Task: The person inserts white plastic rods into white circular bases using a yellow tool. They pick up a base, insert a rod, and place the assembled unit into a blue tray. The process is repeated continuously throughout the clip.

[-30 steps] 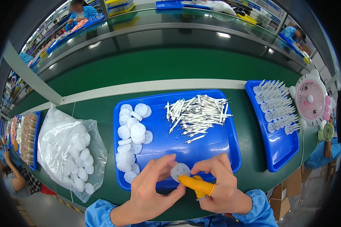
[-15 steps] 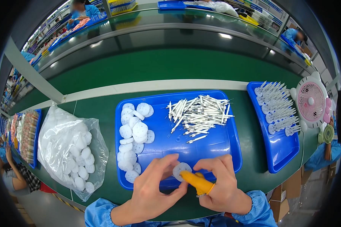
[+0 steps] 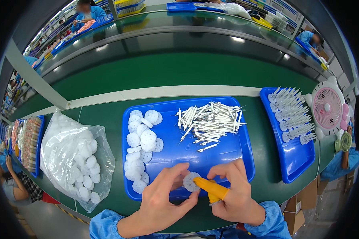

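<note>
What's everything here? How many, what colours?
Table: one, green, underneath
Middle tray: one, blue, centre
Discs: many, white, that tray's left
Sticks: many, whitish, that tray's right
Bag of discs: one, clear, left
Right tray: one, blue, right
Stemmed discs: many, whitish, right tray
Big fan: one, pink and white, right
Small fan: one, green, right
Left tray: one, blue, left
Boxes: several, brown, lower right
People: several, mostly blue clothes, background
Held disc: one, white, left hand
Finger cover: one, yellow, right hand
Hands: two, blue-sleeved, bottom middle

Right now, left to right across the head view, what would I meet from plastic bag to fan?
Clear plastic bag, loose white discs, left hand, held perforated disc, right hand, blue tray of stemmed discs, pink-and-white fan.
</note>
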`<state>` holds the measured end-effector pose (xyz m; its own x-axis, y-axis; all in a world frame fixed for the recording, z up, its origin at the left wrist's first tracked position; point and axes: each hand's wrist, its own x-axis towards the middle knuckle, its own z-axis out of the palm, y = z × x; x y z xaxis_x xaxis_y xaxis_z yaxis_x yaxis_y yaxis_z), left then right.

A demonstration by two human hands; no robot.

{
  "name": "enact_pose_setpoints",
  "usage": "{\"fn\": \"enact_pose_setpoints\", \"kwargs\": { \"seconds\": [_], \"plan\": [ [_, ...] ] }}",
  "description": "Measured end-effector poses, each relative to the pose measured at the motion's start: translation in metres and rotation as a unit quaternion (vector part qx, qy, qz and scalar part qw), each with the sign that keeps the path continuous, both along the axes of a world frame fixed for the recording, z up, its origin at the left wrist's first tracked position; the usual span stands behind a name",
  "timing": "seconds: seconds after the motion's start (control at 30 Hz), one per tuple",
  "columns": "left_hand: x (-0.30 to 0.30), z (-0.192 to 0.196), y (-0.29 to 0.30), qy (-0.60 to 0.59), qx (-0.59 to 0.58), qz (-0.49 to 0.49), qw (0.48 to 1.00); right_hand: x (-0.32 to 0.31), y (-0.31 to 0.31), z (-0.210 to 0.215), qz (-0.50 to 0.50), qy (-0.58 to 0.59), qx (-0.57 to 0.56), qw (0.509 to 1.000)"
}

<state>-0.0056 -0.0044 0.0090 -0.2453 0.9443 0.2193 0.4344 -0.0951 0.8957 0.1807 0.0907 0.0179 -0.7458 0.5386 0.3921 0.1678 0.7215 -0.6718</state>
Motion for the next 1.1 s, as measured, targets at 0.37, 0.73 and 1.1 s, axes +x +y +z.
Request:
{"fn": "enact_pose_setpoints", "kwargs": {
  "seconds": [0.37,0.73,1.1],
  "plan": [
    [-0.004,-0.003,0.001,-0.148,0.014,-0.037,0.988,0.002,0.003,0.008,-0.058,0.022,-0.029,0.998],
    [-0.003,0.003,-0.003,-0.197,-0.065,-0.095,0.974,0.121,0.031,0.011,-0.220,0.129,-0.223,0.941],
    [-0.007,-0.001,0.001,-0.069,-0.117,-0.110,0.985,0.238,0.135,-0.031,-0.593,-0.084,0.107,0.794]
  ]
}}
